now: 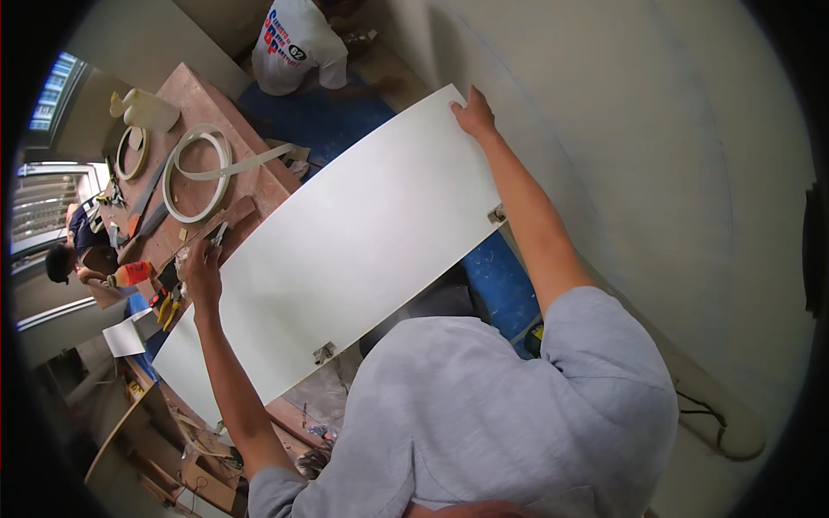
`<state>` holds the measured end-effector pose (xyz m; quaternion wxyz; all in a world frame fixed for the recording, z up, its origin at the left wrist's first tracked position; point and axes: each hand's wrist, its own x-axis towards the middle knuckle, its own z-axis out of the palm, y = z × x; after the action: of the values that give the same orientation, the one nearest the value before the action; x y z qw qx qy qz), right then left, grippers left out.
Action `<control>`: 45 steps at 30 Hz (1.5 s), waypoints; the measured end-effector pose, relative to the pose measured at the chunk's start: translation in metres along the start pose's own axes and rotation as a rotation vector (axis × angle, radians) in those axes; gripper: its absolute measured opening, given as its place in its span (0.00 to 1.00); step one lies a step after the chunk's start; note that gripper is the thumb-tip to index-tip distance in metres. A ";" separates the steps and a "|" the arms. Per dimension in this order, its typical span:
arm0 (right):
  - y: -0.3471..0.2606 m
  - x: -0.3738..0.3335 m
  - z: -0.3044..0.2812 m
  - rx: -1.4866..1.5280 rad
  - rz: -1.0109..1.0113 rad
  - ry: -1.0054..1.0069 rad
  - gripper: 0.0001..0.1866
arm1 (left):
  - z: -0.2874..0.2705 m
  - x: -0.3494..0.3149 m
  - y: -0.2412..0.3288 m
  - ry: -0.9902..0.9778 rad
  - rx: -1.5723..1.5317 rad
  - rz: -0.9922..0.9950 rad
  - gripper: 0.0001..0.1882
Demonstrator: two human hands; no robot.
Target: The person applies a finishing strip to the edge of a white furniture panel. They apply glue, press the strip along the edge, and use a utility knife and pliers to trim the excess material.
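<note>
The white cabinet door (345, 242) slanted lengthwise up to the right hand (474, 114), fingers clamped on its far end; the left hand's (202, 272) finger state was unclear.

White panel (354, 233) blocks the span between your left hand (202, 272) and right hand (475, 116). Table (205, 97) crowded leftward: tape coil (226, 175), pliers (170, 311). Person (298, 52) beyond the panel. Open air right of your right hand, toward the pale wall (656, 198).

"From where is the scene viewed?"
"It is looked down upon through a head-worn fisheye camera."
"How near?"
"The grey shirt (484, 388) is shown nearest, the white panel (345, 224) beyond, the bench (203, 108) farther, leftward."
</note>
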<state>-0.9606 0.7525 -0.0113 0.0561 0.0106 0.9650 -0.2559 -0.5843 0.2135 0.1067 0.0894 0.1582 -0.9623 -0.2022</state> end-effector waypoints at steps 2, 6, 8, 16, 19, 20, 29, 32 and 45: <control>0.032 0.039 0.009 0.205 -0.042 -0.221 0.39 | -0.012 -0.014 0.019 0.032 -0.016 -0.072 0.07; 0.062 0.072 0.029 0.542 -0.099 -0.468 0.36 | -0.024 -0.055 0.062 0.021 -0.048 -0.380 0.06; 0.064 0.062 0.031 0.685 -0.145 -0.455 0.33 | -0.019 -0.076 0.088 0.034 -0.232 -0.541 0.06; 0.060 0.049 0.010 0.650 -0.232 -0.493 0.29 | 0.064 -0.028 0.181 -0.161 -0.512 -0.612 0.04; 0.074 0.043 0.013 0.612 -0.425 -0.343 0.29 | 0.085 0.003 0.227 -0.301 -0.349 -0.602 0.05; 0.076 0.037 0.008 0.573 -0.476 -0.340 0.30 | 0.093 0.003 0.235 -0.302 -0.362 -0.600 0.06; 0.042 0.064 0.009 0.645 -0.184 -0.271 0.27 | 0.116 -0.004 0.284 -0.419 -0.367 -0.716 0.05; 0.038 0.089 0.022 0.583 -0.209 -0.344 0.22 | 0.117 -0.021 0.282 -0.423 -0.377 -0.757 0.04; 0.061 0.105 0.019 1.216 0.189 -0.681 0.15 | 0.126 -0.057 0.280 -0.456 -0.436 -0.861 0.05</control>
<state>-1.0600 0.7949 -0.0696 0.3613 0.0430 0.5743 -0.7333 -0.6356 0.5216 0.1041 -0.1822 0.4687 -0.7408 -0.4453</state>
